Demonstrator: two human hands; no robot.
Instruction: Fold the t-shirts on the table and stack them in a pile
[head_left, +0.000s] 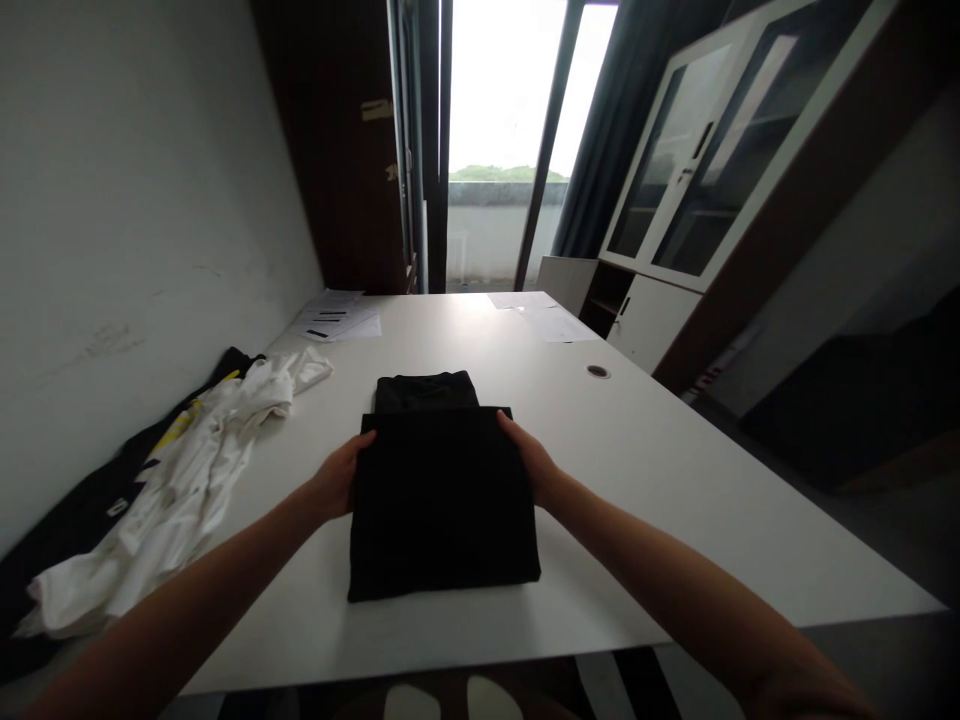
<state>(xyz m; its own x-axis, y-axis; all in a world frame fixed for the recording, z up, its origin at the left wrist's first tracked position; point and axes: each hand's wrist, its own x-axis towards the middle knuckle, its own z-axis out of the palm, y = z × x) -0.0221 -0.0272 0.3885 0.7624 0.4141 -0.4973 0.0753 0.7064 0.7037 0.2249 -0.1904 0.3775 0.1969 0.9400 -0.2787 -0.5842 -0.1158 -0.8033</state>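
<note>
A black folded garment (444,510), flat and nearly square, is held between my two hands over the near part of the table. My left hand (343,474) grips its left edge, thumb on top and fingers hidden beneath. On the opposite edge, my right hand (532,462) has the same grip near the upper corner. Just behind it lies a second dark folded cloth (426,389), partly covered by the held one. Whether the held garment touches the table I cannot tell.
Along the wall at left lie a crumpled white garment (217,470) and a dark garment (112,485) with yellow marks. Papers (341,318) rest at the far left of the white table (645,480), with more sheets (555,320) at far right. A cable hole (598,371) sits near the right edge.
</note>
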